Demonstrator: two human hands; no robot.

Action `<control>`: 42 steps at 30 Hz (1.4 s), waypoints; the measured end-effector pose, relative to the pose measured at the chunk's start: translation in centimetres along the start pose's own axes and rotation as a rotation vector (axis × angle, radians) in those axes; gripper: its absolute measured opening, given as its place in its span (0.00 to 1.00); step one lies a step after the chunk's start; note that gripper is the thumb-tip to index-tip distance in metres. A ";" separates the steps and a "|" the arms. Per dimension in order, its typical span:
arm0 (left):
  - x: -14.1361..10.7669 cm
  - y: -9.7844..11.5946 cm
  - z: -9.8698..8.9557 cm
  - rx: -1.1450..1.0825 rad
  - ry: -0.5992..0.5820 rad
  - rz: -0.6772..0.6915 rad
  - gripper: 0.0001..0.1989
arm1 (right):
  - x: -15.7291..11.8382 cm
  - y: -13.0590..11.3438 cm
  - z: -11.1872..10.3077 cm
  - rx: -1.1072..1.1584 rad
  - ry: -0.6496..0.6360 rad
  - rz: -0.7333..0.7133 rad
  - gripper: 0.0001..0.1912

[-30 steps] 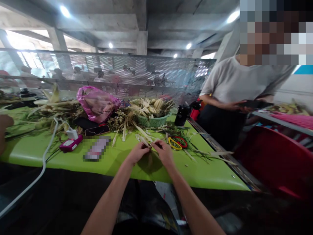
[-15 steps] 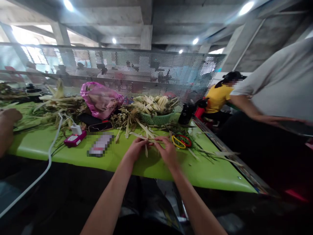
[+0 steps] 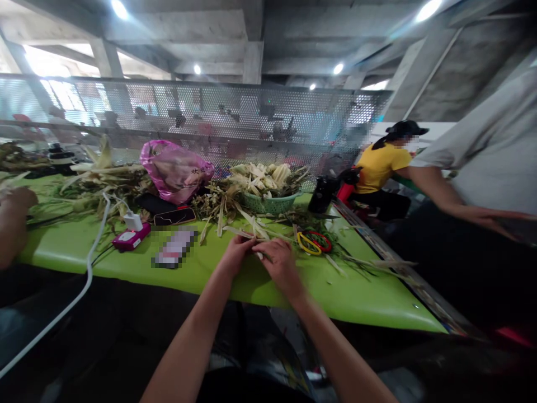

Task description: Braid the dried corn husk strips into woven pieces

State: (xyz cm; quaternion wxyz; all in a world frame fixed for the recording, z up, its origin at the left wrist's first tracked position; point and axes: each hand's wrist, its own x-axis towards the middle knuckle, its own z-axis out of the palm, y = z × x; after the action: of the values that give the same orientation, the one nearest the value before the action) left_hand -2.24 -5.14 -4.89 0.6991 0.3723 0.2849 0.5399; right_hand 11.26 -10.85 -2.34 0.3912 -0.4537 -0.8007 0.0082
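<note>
Near the middle of the green table (image 3: 210, 274), my left hand (image 3: 238, 252) pinches a pale strip of dry husk (image 3: 237, 230). My right hand (image 3: 277, 258) is closed close beside it, its fingertips on the same husk piece; a small pale end shows under them. More pale strips lie just beyond my fingers. Behind them, a green basket (image 3: 271, 205) holds cut pale husks (image 3: 264, 178). Scissors with yellow and red handles (image 3: 309, 244) lie to the right of my right hand among green scraps.
A pink plastic bag (image 3: 174, 170), a phone (image 3: 175, 247), a purple power block (image 3: 131, 237) with a white cable, and husk piles lie left. A black bottle (image 3: 322, 195) stands right. Another person's hand (image 3: 19, 201) is far left; people sit and stand at right.
My right hand has turned inward and its fingers have closed nearer my left fingertips. The husk end hanging below is now mostly covered. The view has shifted slightly.
</note>
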 end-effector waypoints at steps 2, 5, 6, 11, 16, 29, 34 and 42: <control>0.0 -0.2 0.0 0.027 -0.026 0.002 0.21 | 0.1 0.4 -0.1 0.074 0.063 0.065 0.10; 0.0 -0.3 -0.1 0.041 -0.061 -0.010 0.21 | 0.2 1.1 0.0 0.147 0.181 0.141 0.07; 0.0 -0.3 -0.1 0.042 -0.077 -0.014 0.21 | 0.2 1.4 0.1 0.161 0.220 0.162 0.06; -0.5 0.2 0.0 0.058 -0.186 -0.056 0.18 | 0.2 2.5 0.6 0.293 0.273 0.307 0.07; -0.9 0.5 0.6 0.092 -0.199 -0.037 0.18 | 0.2 2.5 0.6 0.424 0.242 0.429 0.10; 0.0 -0.3 0.2 0.215 0.043 0.113 0.15 | -0.3 1.7 0.2 0.437 0.218 0.364 0.10; -0.1 -0.5 0.5 0.410 -0.084 0.177 0.09 | 0.1 2.0 0.1 0.573 0.264 0.461 0.11; -0.8 -0.1 0.9 0.536 -0.267 0.138 0.13 | 0.4 2.7 0.5 0.523 0.368 0.519 0.10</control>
State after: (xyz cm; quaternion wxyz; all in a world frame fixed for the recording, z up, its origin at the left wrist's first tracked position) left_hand -1.66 -6.14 -4.47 0.5692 0.6295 0.2967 0.4379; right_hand 12.77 -8.82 -3.42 0.6148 -0.5198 -0.5474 0.2284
